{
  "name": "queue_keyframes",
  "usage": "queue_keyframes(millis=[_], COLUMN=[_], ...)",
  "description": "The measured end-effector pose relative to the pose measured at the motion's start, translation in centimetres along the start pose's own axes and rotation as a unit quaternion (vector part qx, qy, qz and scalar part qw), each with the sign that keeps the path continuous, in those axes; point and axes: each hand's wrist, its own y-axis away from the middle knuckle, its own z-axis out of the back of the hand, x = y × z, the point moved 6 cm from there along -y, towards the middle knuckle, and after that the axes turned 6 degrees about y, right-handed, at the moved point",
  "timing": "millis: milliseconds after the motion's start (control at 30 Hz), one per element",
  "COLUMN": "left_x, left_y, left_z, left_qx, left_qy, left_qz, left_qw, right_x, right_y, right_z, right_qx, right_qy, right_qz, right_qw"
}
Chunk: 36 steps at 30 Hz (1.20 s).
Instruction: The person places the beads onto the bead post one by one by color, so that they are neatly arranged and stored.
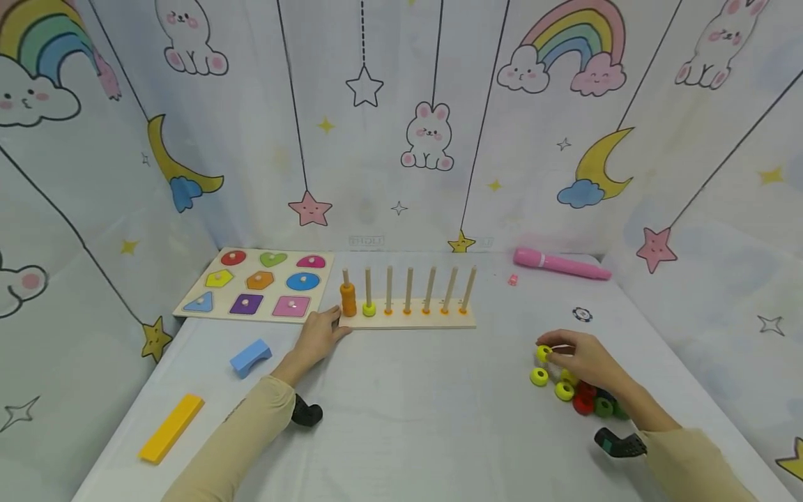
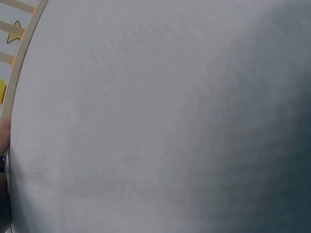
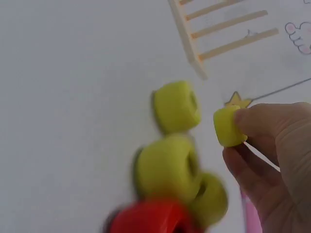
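Note:
A wooden peg board (image 1: 410, 321) with a row of upright pegs lies at the middle back of the table. Its leftmost peg carries a stack of orange beads (image 1: 348, 300), and the peg beside that has one yellow-green bead (image 1: 369, 309) at its base. My left hand (image 1: 318, 336) grips the board's left end, thumb (image 2: 4, 136) at the front edge. At the right, thumb and fingers of my right hand (image 1: 583, 357) pinch a yellow bead (image 3: 227, 127). Below it lie several loose yellow (image 3: 177, 107), red (image 1: 583, 399) and green beads (image 1: 604, 406), partly hidden by that hand.
A shape puzzle board (image 1: 216, 300) lies back left. A blue arch block (image 1: 251, 357) and a yellow bar (image 1: 171, 427) are at the left. Toward the back right are a pink marker-shaped object (image 1: 561, 265), a small pink piece (image 1: 513, 279) and a round black-and-white disc (image 1: 582, 314).

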Motion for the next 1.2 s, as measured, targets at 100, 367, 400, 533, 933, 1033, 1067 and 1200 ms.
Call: queue_keyframes(millis=[100,367,400,533,933,1033,1067,1200], left_x=[0.1,-0.1,-0.2,-0.4,-0.2,-0.2,-0.2,-0.3], left_y=[0.1,0.3,0.3,0.2,0.0,0.0,0.0,0.1], left_z=[0.1,0.2,0.3,0.2,0.2,0.3,0.3,0.3], left_qx=[0.000,-0.011,-0.013,-0.015,-0.004,-0.001,-0.001,-0.002], left_qy=[0.000,-0.015,-0.017,-0.023,-0.019,-0.017,-0.018,-0.023], left_qz=[0.003,-0.005,-0.008,-0.012,0.005,0.006,0.003,-0.011], left_qw=[1.0000,0.9998,0.9997,0.9995,0.9998,0.9998,0.9998,0.9997], right_x=[2.8,10.0,10.9,13.7,19.6,20.7,21.0,21.9], right_y=[-2.0,-8.6,-9.5,-12.9,-22.0,-23.5,-23.8,-24.8], right_z=[0.5,-0.3,-0.5,-1.8,-6.5,-7.6,-8.0,-9.3], right_qx=[-0.009,-0.032,-0.035,-0.051,-0.053,-0.054,-0.053,-0.036], right_qy=[-0.012,-0.066,-0.071,-0.090,-0.093,-0.081,-0.078,-0.071], right_qz=[0.013,0.066,0.075,0.113,0.151,0.159,0.162,0.165], right_qw=[1.000,0.995,0.994,0.988,0.983,0.982,0.982,0.983])
